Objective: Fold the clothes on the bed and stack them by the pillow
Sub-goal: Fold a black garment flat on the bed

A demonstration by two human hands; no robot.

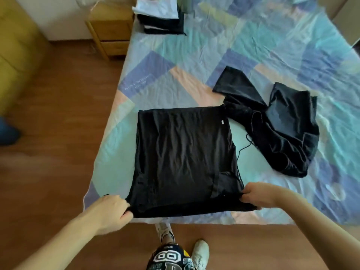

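Left hand (112, 208): it pinches the near left corner of the black garment (185, 152), with the fingers curled around the cloth at the edge of the bed.
Right hand (257, 194): it grips the near right corner of the same garment, fingers closed on the hem.
Black garment: it lies flat on the bed (253, 45), partly folded into a rough square, close to the near edge; a small white label shows near its far right corner.
Second dark garment (282, 125): crumpled and unfolded, it lies just to the right of the flat one and touches it near the far corner; a thin cord hangs out of it onto the sheet.
Folded stack (159, 18): dark pieces with a white piece on top, at the far left corner of the bed, beside a grey-green pillow (186, 3).
Nightstand (109, 30): wooden, it stands on the floor just beside the stack's corner of the bed.
Sheet: patchwork of blue, turquoise and pink, with many wrinkles.
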